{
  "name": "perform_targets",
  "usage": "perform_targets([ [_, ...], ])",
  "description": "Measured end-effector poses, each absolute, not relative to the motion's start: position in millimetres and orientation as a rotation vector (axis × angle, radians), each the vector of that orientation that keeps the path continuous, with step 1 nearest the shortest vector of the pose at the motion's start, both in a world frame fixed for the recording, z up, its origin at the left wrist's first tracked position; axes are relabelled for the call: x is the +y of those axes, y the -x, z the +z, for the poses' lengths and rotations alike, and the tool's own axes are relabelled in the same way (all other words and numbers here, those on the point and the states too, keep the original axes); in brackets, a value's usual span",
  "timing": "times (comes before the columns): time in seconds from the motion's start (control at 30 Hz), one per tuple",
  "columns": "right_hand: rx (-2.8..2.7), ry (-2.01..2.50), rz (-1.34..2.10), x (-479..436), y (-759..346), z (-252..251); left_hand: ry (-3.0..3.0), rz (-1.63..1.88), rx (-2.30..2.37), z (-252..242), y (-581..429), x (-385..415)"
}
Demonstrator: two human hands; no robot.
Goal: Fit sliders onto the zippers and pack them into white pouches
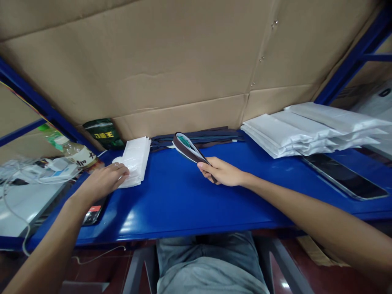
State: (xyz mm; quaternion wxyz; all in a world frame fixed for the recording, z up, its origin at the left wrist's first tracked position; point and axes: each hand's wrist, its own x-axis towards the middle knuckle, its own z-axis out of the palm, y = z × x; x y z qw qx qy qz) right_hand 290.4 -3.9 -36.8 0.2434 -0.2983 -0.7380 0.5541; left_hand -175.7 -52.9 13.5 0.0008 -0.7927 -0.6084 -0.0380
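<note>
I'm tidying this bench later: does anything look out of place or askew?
White cables and plugs are jumbled at far left; the white packets at right are stacked unevenly, seemingly overlapping a phone.

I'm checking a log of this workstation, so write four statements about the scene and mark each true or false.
1. The right hand holds a folded brown-edged item. True.
2. The left hand is at the puffy white packages. False: it is at the thin white packets on the left.
3. The larger dark phone lies to the right of the right hand. True.
4. The bottle stands on the right side. False: it is on the left, beyond the left hand.
</note>
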Motion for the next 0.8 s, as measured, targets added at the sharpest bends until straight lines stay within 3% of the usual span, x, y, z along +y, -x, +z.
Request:
perform_targets([
  [0.1, -2.023, 0.819, 1.518, -3, -291, -37, 2.423, 0.184, -1.687, 19, 168, -55],
  [0.17, -2.030, 0.804, 1.498, -2, -291, -36, 2.352, 0.193, -1.635, 27, 153, -56],
  [0.43, -2.127, 0.675, 1.390, -1, -314, -7, 2.373, -0.183, -1.484, 39, 7, -43],
  [0.63, -2.505, 0.866, 1.191, 20, -340, -4, 2.411, -0.733, -1.578, 24, -30, -9],
  [0.8, -2.682, 0.995, 1.229, 29, -345, -10, 2.382, -0.687, -1.609, 4, -38, -12],
])
